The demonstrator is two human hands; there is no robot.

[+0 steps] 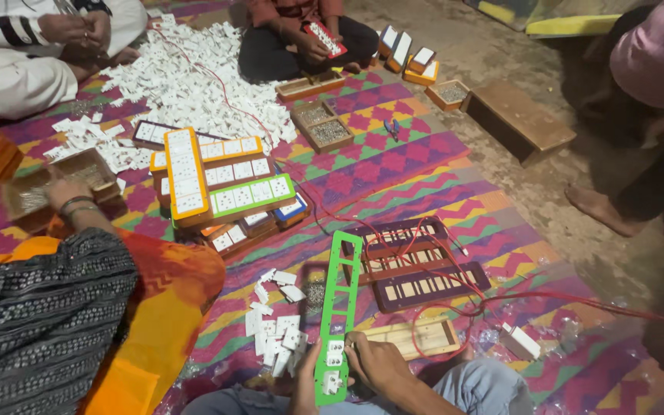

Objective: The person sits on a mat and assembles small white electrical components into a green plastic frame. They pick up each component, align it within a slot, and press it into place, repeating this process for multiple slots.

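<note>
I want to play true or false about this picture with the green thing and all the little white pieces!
1. Both hands, left hand and right hand, touch the long green plastic frame. True.
2. The green frame is full of white sockets. False: only its near end holds white sockets; the other slots are empty.
3. Loose small white plastic parts lie left of the frame. True.
4. The woven mat is plain grey. False: it has colourful zigzags.
</note>
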